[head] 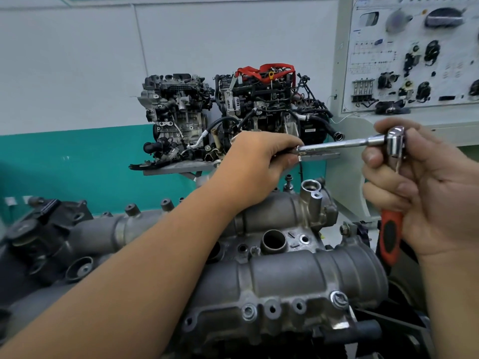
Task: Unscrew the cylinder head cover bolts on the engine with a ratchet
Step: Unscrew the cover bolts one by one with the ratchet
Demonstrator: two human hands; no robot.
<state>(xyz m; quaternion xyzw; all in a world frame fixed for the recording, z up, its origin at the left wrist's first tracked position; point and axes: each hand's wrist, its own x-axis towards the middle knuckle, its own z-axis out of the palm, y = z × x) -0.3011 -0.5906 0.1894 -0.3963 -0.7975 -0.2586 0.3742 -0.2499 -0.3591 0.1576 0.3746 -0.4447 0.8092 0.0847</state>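
Both hands hold the ratchet aloft: the right hand [425,193] curls round the ratchet [394,146] at its head, red grip hanging toward 6 o'clock, while the left hand [259,156] pinches the far end of the extension bar [337,145], which runs 9 to 3. Below, toward 6 o'clock, lies the cylinder head cover [272,275]; one bolt [339,299] shows nearer the right hand. Display engines [233,112] stand on a shelf [168,168] by the wall.

No legible text — all blurred
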